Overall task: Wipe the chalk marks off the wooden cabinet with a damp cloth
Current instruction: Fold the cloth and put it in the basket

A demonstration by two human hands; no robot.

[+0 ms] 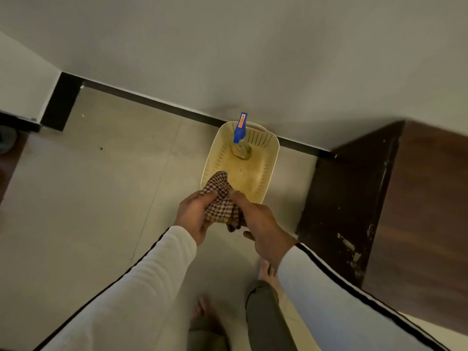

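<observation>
Hands first, as I watch from the head camera: my left hand (193, 214) and right hand (260, 231) meet near the middle of the view, both clenched on the same checked cloth (222, 201). The left grips its bunched lower part from the 9 o'clock side; the right pinches it from 3 o'clock, thumb and fingers closed over the fabric. One loose corner of the cloth stands up toward 12 o'clock, overlapping the near rim of a cream plastic basket (272, 158). I cannot tell from here whether the cloth is damp.

White sleeves (141, 282) with dark piping run back to 6 o'clock. Inside the basket, at its far end, a spray bottle (240, 131) with a blue trigger head stands upright. The basket sits on the pale tiled floor (106, 198), against the dark skirting.

At 3 o'clock stands the wooden cabinet (354, 198), dark brown, with pale chalk marks (350, 247) smeared low on the face toward me. Bare feet (267, 271) show at 6 o'clock.
</observation>
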